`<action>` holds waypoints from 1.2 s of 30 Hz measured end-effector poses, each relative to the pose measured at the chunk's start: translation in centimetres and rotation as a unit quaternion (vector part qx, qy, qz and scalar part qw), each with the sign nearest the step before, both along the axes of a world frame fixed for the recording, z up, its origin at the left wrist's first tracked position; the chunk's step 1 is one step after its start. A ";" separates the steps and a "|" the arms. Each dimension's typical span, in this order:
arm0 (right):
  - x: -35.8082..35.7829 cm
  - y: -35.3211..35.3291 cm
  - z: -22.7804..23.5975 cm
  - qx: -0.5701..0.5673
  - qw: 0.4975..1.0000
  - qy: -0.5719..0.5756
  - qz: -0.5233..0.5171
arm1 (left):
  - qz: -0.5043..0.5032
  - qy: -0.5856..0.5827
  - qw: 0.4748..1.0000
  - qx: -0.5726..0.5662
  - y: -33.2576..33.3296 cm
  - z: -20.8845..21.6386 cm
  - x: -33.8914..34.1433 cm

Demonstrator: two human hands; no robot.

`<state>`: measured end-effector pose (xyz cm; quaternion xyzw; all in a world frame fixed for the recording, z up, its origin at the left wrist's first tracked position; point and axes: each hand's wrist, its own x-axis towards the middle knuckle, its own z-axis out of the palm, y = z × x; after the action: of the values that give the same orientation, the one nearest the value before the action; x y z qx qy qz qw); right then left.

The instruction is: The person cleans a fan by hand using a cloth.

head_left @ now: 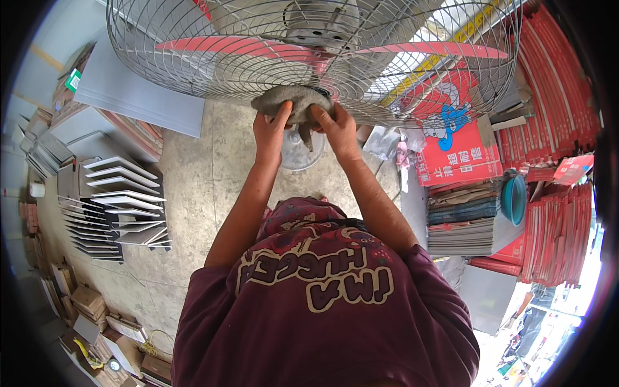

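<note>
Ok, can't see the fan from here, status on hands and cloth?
Left hand and right hand both on the grey cloth, pressed to the fan's wire guard. Red blades behind guard. Nothing between hands and guard.
</note>
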<state>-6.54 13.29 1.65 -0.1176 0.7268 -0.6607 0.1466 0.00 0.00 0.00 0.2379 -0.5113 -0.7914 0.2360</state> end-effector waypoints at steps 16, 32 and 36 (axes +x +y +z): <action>0.4 2.6 -0.8 -0.112 0.982 -0.069 -0.132 | -0.070 0.044 0.996 -0.034 2.9 0.5 -3.0; -0.2 -0.5 -2.2 -0.008 0.998 -0.055 -0.035 | -0.040 -0.096 0.993 0.046 -0.9 -2.2 -1.0; -0.3 1.8 -3.2 -0.040 0.991 -0.089 -0.088 | -0.059 -0.102 0.993 0.017 1.2 -2.1 -2.1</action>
<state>-6.85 15.06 -1.56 0.0001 0.6913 -0.7075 0.1470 -2.13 1.19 -2.15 0.2911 -0.5324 -0.7839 0.1316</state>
